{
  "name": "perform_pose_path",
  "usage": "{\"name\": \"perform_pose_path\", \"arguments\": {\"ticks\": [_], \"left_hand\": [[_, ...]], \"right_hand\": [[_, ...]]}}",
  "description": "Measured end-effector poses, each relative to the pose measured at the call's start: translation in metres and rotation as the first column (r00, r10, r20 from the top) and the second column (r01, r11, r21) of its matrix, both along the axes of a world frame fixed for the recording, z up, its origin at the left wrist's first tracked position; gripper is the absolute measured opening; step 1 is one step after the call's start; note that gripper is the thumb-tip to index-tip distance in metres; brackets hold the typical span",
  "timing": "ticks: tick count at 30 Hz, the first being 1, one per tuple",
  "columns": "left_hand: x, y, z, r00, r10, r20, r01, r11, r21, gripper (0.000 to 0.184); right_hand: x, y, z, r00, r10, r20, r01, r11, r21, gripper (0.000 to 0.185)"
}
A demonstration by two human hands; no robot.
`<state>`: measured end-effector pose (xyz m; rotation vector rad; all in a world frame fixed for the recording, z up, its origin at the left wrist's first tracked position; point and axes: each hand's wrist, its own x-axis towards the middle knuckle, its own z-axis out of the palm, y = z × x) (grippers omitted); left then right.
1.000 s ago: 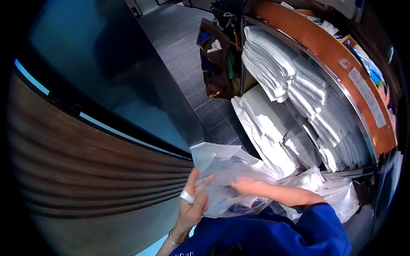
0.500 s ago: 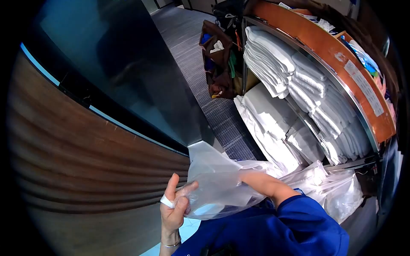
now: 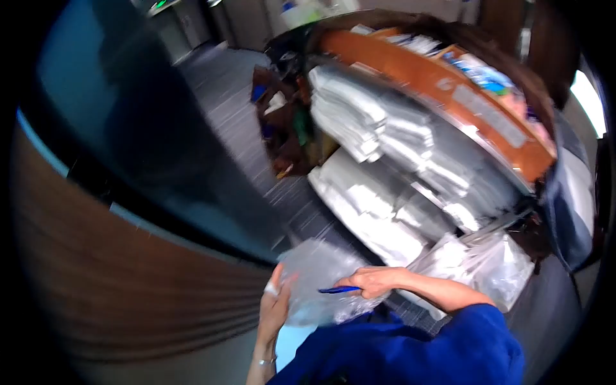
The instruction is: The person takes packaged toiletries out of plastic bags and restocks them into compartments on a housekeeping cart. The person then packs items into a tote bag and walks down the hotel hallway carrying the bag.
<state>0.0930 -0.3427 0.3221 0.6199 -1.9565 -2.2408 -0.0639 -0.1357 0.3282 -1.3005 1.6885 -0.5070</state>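
Note:
My left hand (image 3: pixel 276 301) grips a clear plastic bag (image 3: pixel 311 260) by its left side; a white band shows on one finger. Over the bag, my right hand (image 3: pixel 373 282) is closed on a slim blue object (image 3: pixel 340 290) that points left. Its kind cannot be made out through the blur. Below the hands are my blue sleeve and clothing.
A cart at the right holds stacks of folded white towels (image 3: pixel 343 106) and white linen (image 3: pixel 359 189) under an orange-brown tray (image 3: pixel 410 70). Clear bags (image 3: pixel 507 273) hang low on it. A brown caddy (image 3: pixel 282 122) is on its left. Ribbed wood panelling (image 3: pixel 128 282) lies at left.
My right hand has come out from behind or inside the plastic bag and now shows the slim blue object. The cart has shifted left in view as my head turned.

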Motion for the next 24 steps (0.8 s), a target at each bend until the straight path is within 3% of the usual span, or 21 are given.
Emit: {"name": "perform_pose_path", "arguments": {"ticks": [2,4,5,6,7,8,9,11,12,15,18,20,24], "left_hand": [[-0.007,0.002,0.006,0.997,-0.005,0.083,0.013,0.996,-0.094,0.055],[-0.016,0.005,0.015,0.998,-0.036,0.047,0.037,0.999,-0.018,0.055],[-0.024,0.007,0.012,0.998,-0.021,-0.054,0.024,0.998,0.059,0.054],[-0.03,0.009,0.008,0.99,0.009,-0.139,0.01,0.99,0.142,0.052],[-0.044,0.01,0.001,0.967,0.02,-0.253,-0.028,0.999,-0.028,0.049],[-0.05,0.001,0.002,0.97,-0.097,-0.223,0.074,0.991,-0.112,0.056],[-0.057,0.008,0.015,0.968,-0.09,-0.234,0.085,0.996,-0.034,0.056],[-0.063,0.017,0.052,0.961,-0.118,-0.251,0.135,0.989,0.052,0.055],[-0.072,0.018,0.048,0.954,-0.093,-0.284,0.121,0.989,0.083,0.055],[-0.091,0.028,0.07,0.952,-0.015,-0.307,0.072,0.982,0.177,0.054],[-0.114,0.026,0.081,0.895,-0.089,-0.438,0.164,0.977,0.135,0.054],[-0.126,0.029,0.099,0.874,-0.125,-0.47,0.189,0.978,0.093,0.055],[-0.15,0.045,0.112,0.872,-0.043,-0.488,0.098,0.991,0.088,0.054]], "right_hand": [[-0.014,0.037,0.061,0.932,-0.204,0.301,0.259,0.953,-0.156,0.03],[-0.021,0.078,0.107,0.799,-0.317,0.511,0.519,0.792,-0.32,0.033],[-0.023,0.099,0.14,0.757,-0.354,0.549,0.591,0.729,-0.345,0.036],[-0.024,0.119,0.166,0.736,-0.43,0.523,0.661,0.623,-0.418,0.04],[-0.023,0.135,0.198,0.728,-0.559,0.398,0.68,0.513,-0.524,0.045],[-0.031,0.155,0.218,0.705,-0.646,0.293,0.644,0.408,-0.647,0.046],[-0.026,0.164,0.245,0.585,-0.727,0.358,0.708,0.243,-0.664,0.049],[-0.048,0.196,0.272,0.529,-0.744,0.409,0.653,0.049,-0.756,0.056],[-0.059,0.205,0.287,0.541,-0.742,0.397,0.607,0.018,-0.794,0.055],[-0.098,0.251,0.304,0.36,-0.84,0.406,0.683,-0.059,-0.728,0.054],[-0.155,0.287,0.297,0.335,-0.792,0.511,0.774,-0.079,-0.629,0.048],[-0.185,0.291,0.294,0.275,-0.728,0.628,0.818,-0.166,-0.55,0.041],[-0.24,0.305,0.284,0.247,-0.674,0.697,0.866,-0.169,-0.471,0.037]]}}
